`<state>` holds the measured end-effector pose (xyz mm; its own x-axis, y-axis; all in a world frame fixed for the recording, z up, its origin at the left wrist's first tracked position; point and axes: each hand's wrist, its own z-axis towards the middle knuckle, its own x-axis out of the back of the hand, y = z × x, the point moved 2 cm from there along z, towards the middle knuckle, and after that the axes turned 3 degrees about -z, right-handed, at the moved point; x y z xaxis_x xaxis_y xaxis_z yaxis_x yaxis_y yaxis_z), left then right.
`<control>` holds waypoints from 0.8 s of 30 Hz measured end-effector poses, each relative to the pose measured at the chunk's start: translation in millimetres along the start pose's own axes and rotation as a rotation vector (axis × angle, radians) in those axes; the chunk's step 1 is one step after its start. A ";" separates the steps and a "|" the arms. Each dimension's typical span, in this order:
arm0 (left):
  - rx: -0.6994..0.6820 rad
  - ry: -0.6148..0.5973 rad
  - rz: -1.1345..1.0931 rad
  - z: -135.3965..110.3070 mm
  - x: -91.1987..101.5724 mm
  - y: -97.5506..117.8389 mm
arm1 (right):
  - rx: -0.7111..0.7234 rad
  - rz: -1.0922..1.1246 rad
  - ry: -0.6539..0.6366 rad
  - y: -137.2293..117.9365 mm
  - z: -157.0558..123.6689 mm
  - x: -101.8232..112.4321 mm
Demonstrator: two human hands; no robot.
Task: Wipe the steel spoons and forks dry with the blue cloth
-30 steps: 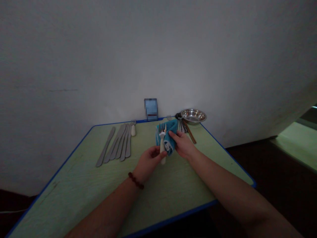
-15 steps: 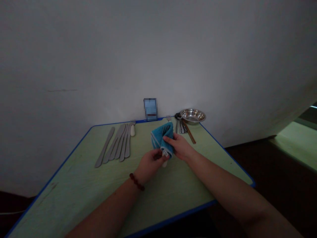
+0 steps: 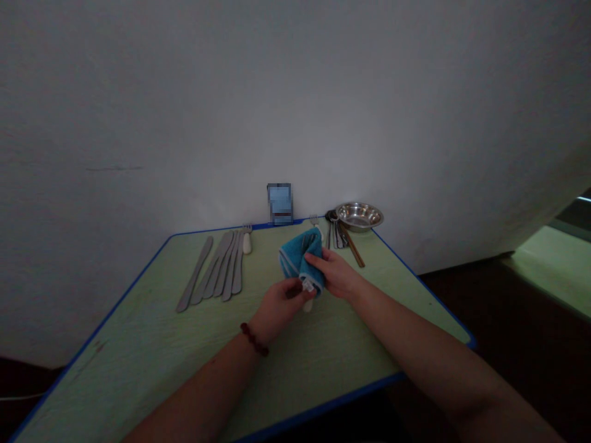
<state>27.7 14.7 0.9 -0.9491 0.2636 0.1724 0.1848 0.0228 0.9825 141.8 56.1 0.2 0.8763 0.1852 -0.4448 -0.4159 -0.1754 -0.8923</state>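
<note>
Over the middle of the table, my right hand point(image 3: 336, 274) is closed on a blue cloth point(image 3: 293, 251) with pale edging, its thumb pressing from the front. The cloth is folded around a fork point(image 3: 308, 306); grey tines show in the fold and the white handle's end sticks out below. My left hand point(image 3: 282, 303) pinches the fork at its handle, where a white tag on the cloth hangs. The middle of the fork is hidden by the cloth and fingers. Another white-handled fork point(image 3: 314, 219) lies behind the cloth, partly covered by it.
Several table knives point(image 3: 217, 271) lie side by side on the left, with a white-handled fork point(image 3: 247, 239) beside them. At the back right are several spoons point(image 3: 335, 234), wooden chopsticks point(image 3: 354, 247) and a steel bowl point(image 3: 360, 215). A blurred-out phone-like device point(image 3: 280, 203) leans on the wall.
Both hands keep their grip on the cloth and fork. The cloth's left flap has shifted very slightly; otherwise almost nothing differs.
</note>
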 end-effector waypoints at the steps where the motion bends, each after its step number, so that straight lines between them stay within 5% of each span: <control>1: -0.005 -0.007 -0.013 -0.5 0.0 1.3 | -0.005 0.002 -0.008 -0.2 -0.2 -0.1; 24: 0.218 -0.315 -0.669 -0.5 3.2 -9.8 | 0.079 -0.014 0.049 -9.5 0.4 2.8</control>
<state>22.7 14.8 -8.2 -0.7650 0.3877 -0.5142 -0.3261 0.4553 0.8285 148.2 58.6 7.4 0.8922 0.1391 -0.4298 -0.4198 -0.0958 -0.9025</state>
